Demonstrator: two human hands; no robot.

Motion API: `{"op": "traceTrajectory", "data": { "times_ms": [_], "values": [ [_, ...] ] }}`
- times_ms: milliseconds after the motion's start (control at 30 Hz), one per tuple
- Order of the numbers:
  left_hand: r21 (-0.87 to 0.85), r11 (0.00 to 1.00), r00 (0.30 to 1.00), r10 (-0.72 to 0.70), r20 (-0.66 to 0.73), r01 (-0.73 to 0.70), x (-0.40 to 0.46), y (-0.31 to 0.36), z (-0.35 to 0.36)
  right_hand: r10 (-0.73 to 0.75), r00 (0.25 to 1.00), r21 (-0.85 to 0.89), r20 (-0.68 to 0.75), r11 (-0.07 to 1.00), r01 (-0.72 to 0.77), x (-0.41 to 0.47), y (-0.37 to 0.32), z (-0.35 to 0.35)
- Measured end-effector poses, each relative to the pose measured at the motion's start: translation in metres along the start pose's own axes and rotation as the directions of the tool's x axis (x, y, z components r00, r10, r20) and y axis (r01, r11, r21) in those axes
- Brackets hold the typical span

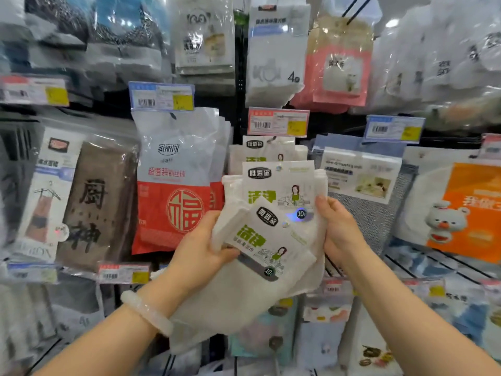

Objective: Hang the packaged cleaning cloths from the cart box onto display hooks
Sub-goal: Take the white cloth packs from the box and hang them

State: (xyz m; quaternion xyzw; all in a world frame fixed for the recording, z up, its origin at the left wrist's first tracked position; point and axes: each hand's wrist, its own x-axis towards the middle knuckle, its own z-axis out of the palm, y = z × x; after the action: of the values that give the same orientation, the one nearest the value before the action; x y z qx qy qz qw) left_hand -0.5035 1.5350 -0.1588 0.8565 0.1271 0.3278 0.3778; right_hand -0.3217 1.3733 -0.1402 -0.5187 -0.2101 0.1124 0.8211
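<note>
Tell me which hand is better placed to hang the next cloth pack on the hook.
Probably the right hand. It pinches the upright pack by its edge, just below the matching packs already hanging. The left hand grips the tilted pack lower down, farther from the hook.

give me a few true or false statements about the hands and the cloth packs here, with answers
1. The left hand grips the tilted front cloth pack. True.
2. The right hand hangs idle, touching nothing. False: it holds the right edge of the upright cloth pack.
3. A pale bangle sits on the left wrist. True.
4. The red and white pack hangs right of the hands. False: it hangs to their left.
5. Both held packs are blue. False: they are white with green lettering.
</note>
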Motion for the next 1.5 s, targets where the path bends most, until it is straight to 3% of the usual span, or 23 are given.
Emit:
{"op": "traceTrajectory", "data": {
  "times_ms": [300,567,833,1200,1400,1500],
  "values": [
    [0.162,0.986,1.0,0.028,-0.013,-0.026,0.032,0.022,-0.001,-0.006,0.999,0.015,0.047,1.0,0.005,0.04,-0.022,0.012],
    [0.136,0.991,0.994,0.031,-0.103,-0.017,0.044,0.023,0.003,-0.126,0.987,0.031,0.1,0.992,0.124,0.056,-0.028,0.017],
    [0.105,0.994,0.996,0.028,-0.079,-0.02,0.045,0.021,0.009,-0.024,0.999,-0.08,0.028,0.996,0.026,0.064,-0.027,0.022],
    [0.164,0.982,0.991,0.107,-0.077,-0.094,0.051,0.017,0.011,-0.1,0.995,0.011,0.012,0.995,0.1,0.057,-0.029,0.02],
    [0.098,0.993,0.995,0.074,-0.062,-0.067,0.058,0.013,0.006,-0.058,0.998,-0.038,0.017,0.998,0.059,0.054,-0.034,0.028],
    [0.127,0.991,0.996,0.059,-0.063,-0.051,0.06,0.013,0.006,-0.194,0.98,-0.191,0.05,0.961,0.2,0.05,-0.027,0.02]
  ]
}}
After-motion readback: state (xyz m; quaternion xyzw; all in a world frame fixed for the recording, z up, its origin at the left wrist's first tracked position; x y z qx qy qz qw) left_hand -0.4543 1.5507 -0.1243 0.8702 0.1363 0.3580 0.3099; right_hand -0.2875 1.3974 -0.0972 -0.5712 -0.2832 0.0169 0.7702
